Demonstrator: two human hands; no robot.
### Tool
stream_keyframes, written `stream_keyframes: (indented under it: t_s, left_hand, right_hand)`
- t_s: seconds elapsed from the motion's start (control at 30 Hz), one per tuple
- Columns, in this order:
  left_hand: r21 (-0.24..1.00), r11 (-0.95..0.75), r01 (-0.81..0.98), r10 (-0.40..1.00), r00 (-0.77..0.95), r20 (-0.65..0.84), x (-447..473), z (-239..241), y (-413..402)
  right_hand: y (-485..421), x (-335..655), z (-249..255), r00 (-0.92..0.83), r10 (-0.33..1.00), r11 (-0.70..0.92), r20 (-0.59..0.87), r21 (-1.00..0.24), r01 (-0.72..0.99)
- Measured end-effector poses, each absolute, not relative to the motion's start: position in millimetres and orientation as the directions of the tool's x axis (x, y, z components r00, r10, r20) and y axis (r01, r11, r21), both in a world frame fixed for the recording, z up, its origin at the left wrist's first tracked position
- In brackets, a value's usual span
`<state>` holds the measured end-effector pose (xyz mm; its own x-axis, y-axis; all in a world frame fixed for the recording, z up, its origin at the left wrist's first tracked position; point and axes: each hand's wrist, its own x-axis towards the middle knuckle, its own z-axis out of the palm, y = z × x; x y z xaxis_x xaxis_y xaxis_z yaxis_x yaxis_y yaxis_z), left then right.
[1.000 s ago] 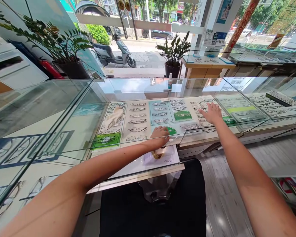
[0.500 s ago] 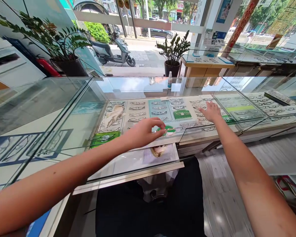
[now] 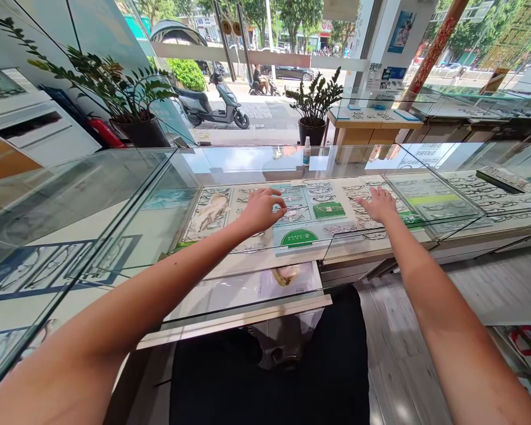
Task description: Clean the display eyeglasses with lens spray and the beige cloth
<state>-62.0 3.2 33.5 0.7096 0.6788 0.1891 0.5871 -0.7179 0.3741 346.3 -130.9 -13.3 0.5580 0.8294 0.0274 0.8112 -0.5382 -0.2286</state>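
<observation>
My left hand (image 3: 264, 210) is raised over the glass counter top, thumb and forefinger pinched on what looks like a thin-framed pair of eyeglasses (image 3: 295, 212). These blend with the frames displayed below, so their outline is hard to make out. My right hand (image 3: 380, 205) lies palm down on or just above the glass, fingers spread and holding nothing. To the left of my left hand is a crumpled pale cloth (image 3: 211, 211). Under the glass sit rows of eyeglasses (image 3: 320, 190), a green box (image 3: 329, 210) and a green semicircular sign (image 3: 299, 237).
A small spray bottle (image 3: 307, 152) stands at the counter's far side. An open drawer (image 3: 230, 295) with a printed packet (image 3: 287, 280) juts toward my lap. A raised glass edge (image 3: 84, 260) runs along the left. Potted plants (image 3: 313, 106) stand beyond the counter.
My left hand has moved away from me and slightly left, uncovering the green semicircular sign. My right hand stays nearly in place. The view has tilted up slightly.
</observation>
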Motion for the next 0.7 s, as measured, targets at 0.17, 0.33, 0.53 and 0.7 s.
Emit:
stream_keyframes:
  t_s: [0.17, 0.33, 0.53, 0.7]
  left_hand:
    - [0.332, -0.73, 0.598, 0.678, 0.697, 0.235, -65, 39, -8]
    - [0.277, -0.91, 0.309, 0.403, 0.815, 0.417, -74, 42, -71]
    - [0.517, -0.853, -0.069, 0.041, 0.979, 0.2, -78, -3, -124]
    - [0.478, -0.853, 0.21, 0.242, 0.97, 0.005, -62, -44, -87]
  right_hand:
    - [-133, 342, -9, 0.559, 0.829, -0.547, 0.003, -0.202, 0.812]
    - [-133, 340, -8, 0.561, 0.828, -0.552, 0.004, -0.175, 0.815]
    - [-134, 336, -4, 0.576, 0.817, -0.575, -0.042, -0.139, 0.806]
    - [-135, 334, -1, 0.582, 0.813, -0.58, -0.037, -0.144, 0.802]
